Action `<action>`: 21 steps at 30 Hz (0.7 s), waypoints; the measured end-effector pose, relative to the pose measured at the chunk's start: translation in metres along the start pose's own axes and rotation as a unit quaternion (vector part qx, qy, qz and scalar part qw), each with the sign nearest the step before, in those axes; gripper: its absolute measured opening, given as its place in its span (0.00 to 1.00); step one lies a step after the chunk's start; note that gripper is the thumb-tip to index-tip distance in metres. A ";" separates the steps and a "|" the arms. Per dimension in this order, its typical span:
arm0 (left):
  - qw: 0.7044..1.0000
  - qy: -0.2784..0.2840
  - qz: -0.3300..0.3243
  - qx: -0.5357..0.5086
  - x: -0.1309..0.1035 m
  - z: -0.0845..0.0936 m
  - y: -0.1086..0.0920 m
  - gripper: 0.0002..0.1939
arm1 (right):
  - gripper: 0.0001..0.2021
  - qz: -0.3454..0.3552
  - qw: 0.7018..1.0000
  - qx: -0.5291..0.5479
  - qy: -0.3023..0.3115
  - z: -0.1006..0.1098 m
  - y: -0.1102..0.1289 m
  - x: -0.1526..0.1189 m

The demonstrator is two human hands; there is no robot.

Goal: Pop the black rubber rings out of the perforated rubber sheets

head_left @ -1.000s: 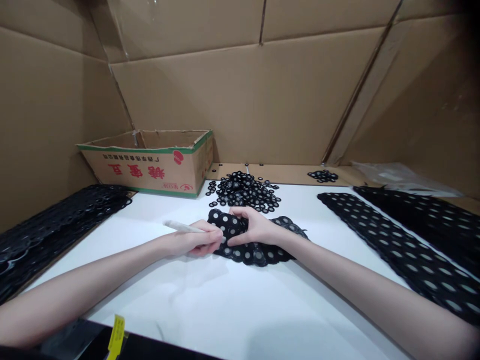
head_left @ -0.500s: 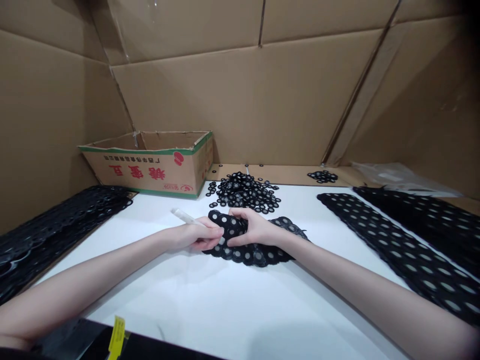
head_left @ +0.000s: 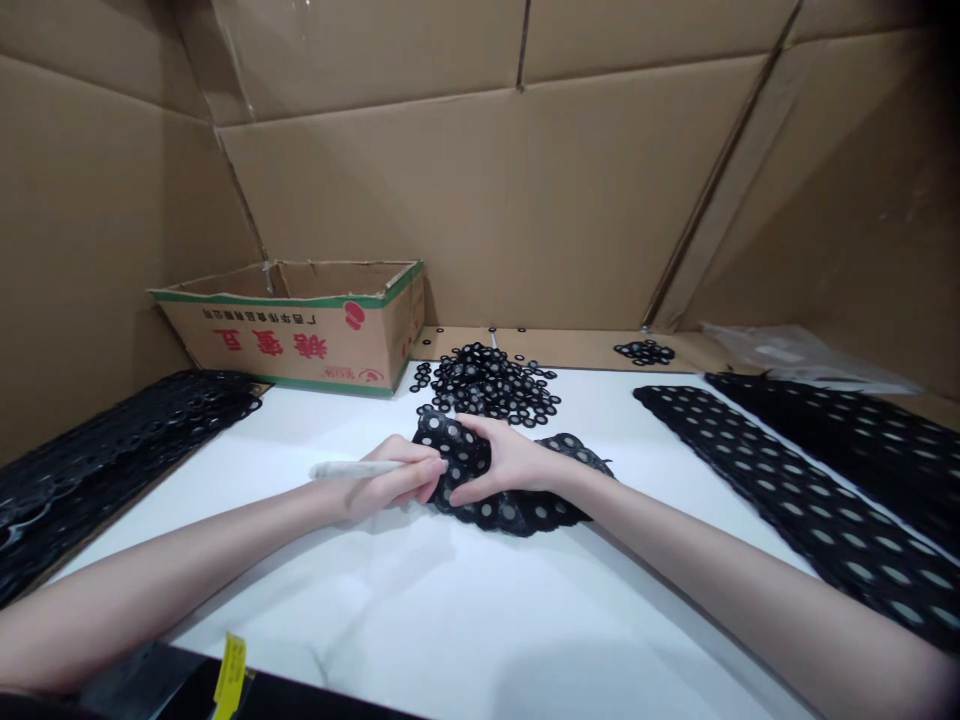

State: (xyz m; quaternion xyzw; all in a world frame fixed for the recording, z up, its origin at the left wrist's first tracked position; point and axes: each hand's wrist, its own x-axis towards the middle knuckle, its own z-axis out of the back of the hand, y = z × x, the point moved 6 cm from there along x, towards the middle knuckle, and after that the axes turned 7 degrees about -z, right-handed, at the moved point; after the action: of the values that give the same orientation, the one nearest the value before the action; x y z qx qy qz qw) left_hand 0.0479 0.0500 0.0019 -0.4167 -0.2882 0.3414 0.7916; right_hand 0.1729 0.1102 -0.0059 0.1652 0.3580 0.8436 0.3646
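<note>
A piece of black lace [head_left: 525, 512] with pale round dots lies bunched on the white tabletop, in the middle of the view. My left hand [head_left: 401, 475] is closed round a slim white pen-like tool [head_left: 349, 469], whose tip meets the lace's left part. From the right, my right hand [head_left: 506, 460] grips the same lace between thumb and fingers, with part of the cloth raised in the curve of the hand. Just behind the hands is a heap of small black rings [head_left: 491, 382].
An open cardboard box [head_left: 300, 345] stands at the back left. Black lace strips [head_left: 780, 480] lie along the right, with a clear plastic bag [head_left: 802, 357] behind. Stacked black lace [head_left: 127, 440] runs along the left. A smaller ring pile [head_left: 643, 352] sits at the back right.
The white tool has tipped from slanting upward to nearly level, and my left hand has turned with it. The lace's left part has shifted slightly. My right hand has barely moved.
</note>
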 end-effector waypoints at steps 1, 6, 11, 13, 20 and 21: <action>1.000 0.004 -0.009 0.016 0.000 0.000 -0.002 0.23 | 0.31 0.007 1.000 0.002 0.001 -0.001 0.002 0.000; 1.000 0.019 0.002 -0.024 0.003 0.000 -0.002 0.23 | 0.26 0.013 1.000 0.019 0.005 -0.003 0.006 -0.002; 0.992 0.015 0.031 -0.118 0.003 0.013 0.005 0.24 | 0.26 -0.002 0.999 0.037 0.005 -0.003 0.005 -0.002; 0.990 0.037 0.038 -0.132 0.003 0.013 0.005 0.24 | 0.26 -0.004 0.999 0.038 0.007 -0.003 0.004 -0.002; 0.984 0.085 0.073 -0.142 -0.002 0.002 0.006 0.23 | 0.26 -0.001 0.999 0.036 0.004 -0.002 0.005 -0.002; 0.984 0.086 0.070 -0.138 -0.002 0.001 0.006 0.23 | 0.26 -0.002 0.999 0.034 0.005 -0.002 0.005 -0.002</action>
State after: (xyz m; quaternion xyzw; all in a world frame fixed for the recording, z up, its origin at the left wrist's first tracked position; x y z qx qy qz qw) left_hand 0.0439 0.0515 -0.0029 -0.5689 -0.2332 0.3159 0.7226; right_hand 0.1706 0.1053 -0.0042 0.1727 0.3886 0.8308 0.3591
